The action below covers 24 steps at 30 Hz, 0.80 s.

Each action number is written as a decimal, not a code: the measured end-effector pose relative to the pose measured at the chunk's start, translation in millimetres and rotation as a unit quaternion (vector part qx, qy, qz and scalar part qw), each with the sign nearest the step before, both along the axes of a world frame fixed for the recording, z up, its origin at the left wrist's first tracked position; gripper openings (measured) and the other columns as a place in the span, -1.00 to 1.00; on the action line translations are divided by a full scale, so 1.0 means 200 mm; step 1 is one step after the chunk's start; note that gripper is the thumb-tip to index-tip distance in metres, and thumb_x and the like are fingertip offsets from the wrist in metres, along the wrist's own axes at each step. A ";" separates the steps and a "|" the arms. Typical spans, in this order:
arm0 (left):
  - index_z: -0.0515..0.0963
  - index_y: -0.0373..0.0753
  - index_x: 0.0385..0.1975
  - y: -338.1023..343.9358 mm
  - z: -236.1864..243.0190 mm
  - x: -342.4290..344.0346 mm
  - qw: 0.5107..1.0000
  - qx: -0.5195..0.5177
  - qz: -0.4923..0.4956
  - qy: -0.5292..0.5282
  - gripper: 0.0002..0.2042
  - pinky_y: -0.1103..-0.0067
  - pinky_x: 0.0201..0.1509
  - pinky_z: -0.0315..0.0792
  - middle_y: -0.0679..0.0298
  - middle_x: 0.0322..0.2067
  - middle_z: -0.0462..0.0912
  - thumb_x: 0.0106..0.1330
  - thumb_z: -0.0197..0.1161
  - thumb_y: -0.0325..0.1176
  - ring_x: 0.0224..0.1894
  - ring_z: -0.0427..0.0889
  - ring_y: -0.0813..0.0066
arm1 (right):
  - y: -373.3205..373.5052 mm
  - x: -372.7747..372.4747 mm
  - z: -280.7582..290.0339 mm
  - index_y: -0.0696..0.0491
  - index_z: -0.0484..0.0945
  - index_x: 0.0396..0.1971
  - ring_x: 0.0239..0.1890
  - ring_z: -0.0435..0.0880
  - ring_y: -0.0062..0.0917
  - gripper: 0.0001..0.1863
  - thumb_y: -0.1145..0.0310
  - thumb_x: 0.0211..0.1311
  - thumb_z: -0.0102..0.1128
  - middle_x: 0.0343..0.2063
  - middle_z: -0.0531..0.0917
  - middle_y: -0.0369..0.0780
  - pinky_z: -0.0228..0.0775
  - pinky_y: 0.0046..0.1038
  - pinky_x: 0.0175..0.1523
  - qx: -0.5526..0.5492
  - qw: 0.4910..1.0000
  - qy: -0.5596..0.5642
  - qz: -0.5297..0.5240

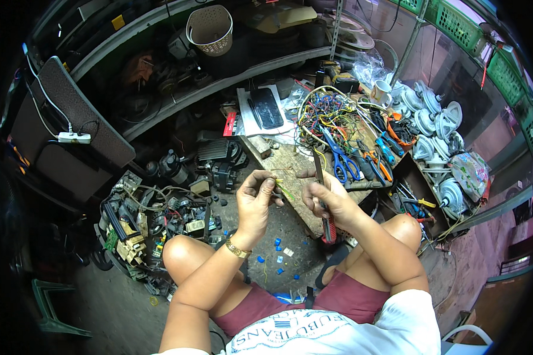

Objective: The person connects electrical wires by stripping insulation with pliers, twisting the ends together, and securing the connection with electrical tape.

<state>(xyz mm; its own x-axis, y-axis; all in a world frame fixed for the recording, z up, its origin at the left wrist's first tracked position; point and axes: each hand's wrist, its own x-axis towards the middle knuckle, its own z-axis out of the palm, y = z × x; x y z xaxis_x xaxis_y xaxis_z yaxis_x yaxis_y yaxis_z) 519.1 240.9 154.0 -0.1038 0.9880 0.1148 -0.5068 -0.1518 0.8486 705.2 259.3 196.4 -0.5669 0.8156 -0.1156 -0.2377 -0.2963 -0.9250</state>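
My left hand (256,198), with a gold watch on the wrist, pinches a thin yellow-green wire (286,191) between thumb and fingers. To its right, my right hand (330,203) is closed round a knife-like tool with a long dark blade (318,167) pointing away from me. Its red handle (330,232) sticks out below the fist. Both hands are raised above my knees, in front of the near edge of a worn wooden bench (266,155). A tangle of coloured wires (328,112) lies on the bench beyond them.
Blue-handled scissors (343,163) and orange-handled pliers (384,170) lie at the bench's right. A dark phone-like device (266,109) rests at the back. Electronic scrap (127,228) is heaped on my left. A metal tray of tools (423,198) stands right; blue bits (260,259) dot the floor.
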 end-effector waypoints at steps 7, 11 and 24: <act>0.46 -0.26 -0.31 -0.03 0.01 0.06 0.989 0.059 0.003 0.138 -0.91 0.73 -0.49 0.49 0.38 -0.39 0.48 0.30 0.15 -0.40 -0.41 0.52 0.69 | -0.01 -0.08 0.00 0.14 0.49 -0.30 -0.62 0.38 -0.80 -0.80 0.34 0.16 0.21 -0.64 0.50 -0.38 0.18 -0.71 -0.53 0.100 0.982 -0.147 -0.057; 0.45 -0.27 -0.28 -0.03 -0.01 0.06 0.998 0.002 -0.054 0.016 -0.86 0.73 -0.53 0.46 0.38 -0.39 0.47 0.31 0.15 -0.35 -0.44 0.51 0.68 | -0.01 -0.07 -0.01 0.09 0.46 -0.40 -0.68 0.38 -0.77 -0.85 0.35 0.16 0.20 -0.67 0.49 -0.36 0.13 -0.73 -0.63 0.013 0.999 -0.037 -0.036; 0.52 -0.26 -0.28 -0.03 -0.01 0.06 0.997 -0.040 -0.054 0.047 -0.88 0.79 -0.60 0.34 0.34 -0.43 0.60 0.27 0.20 -0.37 -0.52 0.51 0.70 | 0.02 -0.08 -0.08 0.03 0.39 -0.39 -0.80 0.33 -0.74 -0.86 0.33 0.20 0.15 -0.64 0.55 -0.25 0.11 -0.73 -0.69 -0.068 0.995 0.063 -0.031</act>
<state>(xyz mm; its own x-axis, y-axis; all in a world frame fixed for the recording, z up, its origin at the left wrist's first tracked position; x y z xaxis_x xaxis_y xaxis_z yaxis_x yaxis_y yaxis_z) 531.2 234.3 151.9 0.0102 0.9992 0.0398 -0.4347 -0.0314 0.9000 689.2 262.9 179.9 -0.5334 0.8308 -0.1589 -0.3708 -0.3984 -0.8389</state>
